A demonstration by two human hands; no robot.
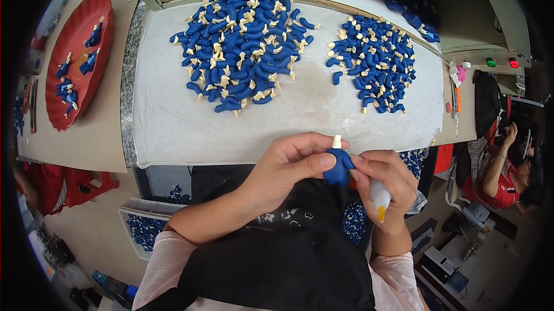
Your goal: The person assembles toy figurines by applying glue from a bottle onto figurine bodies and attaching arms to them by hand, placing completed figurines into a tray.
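Note:
My left hand (297, 158) is closed on a blue figurine torso (334, 173) with a cream peg at its neck, held upright above the near edge of the table. From the other side, my right hand (388, 178) pinches at the torso's shoulder with thumb and forefinger. Whether those fingertips have a separate arm piece in them is hard to make out. Tucked in the same right palm is a small white squeeze bottle (380, 194), its yellow-orange tip pointing down toward my wrist.
Blue arm pieces with cream hands lie in a large pile (242, 51) and a smaller pile (378, 63) on the white-covered table (231, 138). Blue torsos fill the shelf behind. At left stands a red scalloped tray (57, 80) with several figures. Another person (502, 178) sits at right.

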